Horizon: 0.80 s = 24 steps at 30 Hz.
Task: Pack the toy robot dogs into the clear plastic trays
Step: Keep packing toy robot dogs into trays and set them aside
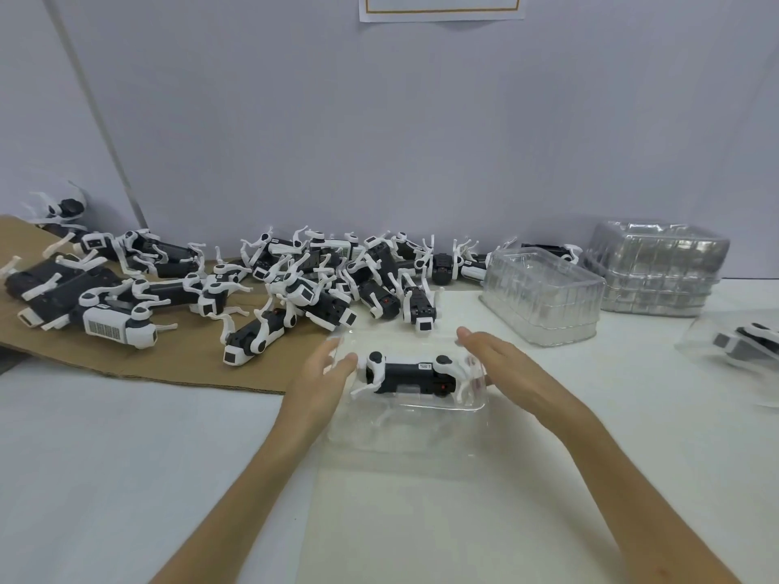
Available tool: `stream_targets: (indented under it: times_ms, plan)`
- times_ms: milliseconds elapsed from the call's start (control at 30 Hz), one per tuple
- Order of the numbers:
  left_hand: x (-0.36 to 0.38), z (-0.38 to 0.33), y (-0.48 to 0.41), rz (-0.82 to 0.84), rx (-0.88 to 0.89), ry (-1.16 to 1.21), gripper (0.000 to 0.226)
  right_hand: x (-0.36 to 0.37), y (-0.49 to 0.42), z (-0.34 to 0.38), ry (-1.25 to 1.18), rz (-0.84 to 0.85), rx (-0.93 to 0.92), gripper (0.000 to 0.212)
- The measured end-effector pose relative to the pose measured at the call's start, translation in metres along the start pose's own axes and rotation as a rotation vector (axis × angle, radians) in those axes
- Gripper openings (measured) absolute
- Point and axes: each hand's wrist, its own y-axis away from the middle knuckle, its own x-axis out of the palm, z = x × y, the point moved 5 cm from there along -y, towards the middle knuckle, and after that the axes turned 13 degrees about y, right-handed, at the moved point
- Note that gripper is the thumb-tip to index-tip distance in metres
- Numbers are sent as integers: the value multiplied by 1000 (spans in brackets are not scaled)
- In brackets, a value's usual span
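A black-and-white toy robot dog (411, 375) lies on its side inside a clear plastic tray (404, 427) on the white table in front of me. My left hand (324, 373) sits at the tray's left end, fingers straight, tips close to the dog's head end. My right hand (501, 364) lies along the tray's right end with straight fingers by the dog's rear legs. Neither hand grips anything. A heap of several more toy dogs (295, 284) lies along the wall behind.
A brown cardboard sheet (177, 360) lies under the left part of the heap. A stack of clear trays (543, 297) stands at the right, a taller stack (657, 267) behind it. A tray with a dog in it (742, 343) sits at the far right edge.
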Motion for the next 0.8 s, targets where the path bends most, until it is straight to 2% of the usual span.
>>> stream_targets:
  times_ms: [67,167,267,367,500,667,800]
  plan:
    - [-2,-3,0,-22,13,86,32,-2,3,7,-132,32,-88,57]
    - [1,2,2,6,-139,230,57,-3,1,12,-227,-6,-224,59]
    - [6,7,4,114,-246,392,67,-4,0,15,-284,-64,-295,56]
    - [10,9,4,219,-211,418,93,-7,0,13,-342,-118,-304,62]
    - [9,5,2,186,-98,326,87,-13,1,12,-343,-207,-308,55]
    - [9,6,2,171,-69,247,108,-17,3,12,-339,-273,-309,53]
    - [10,7,1,170,-53,256,96,-19,4,13,-315,-309,-319,53]
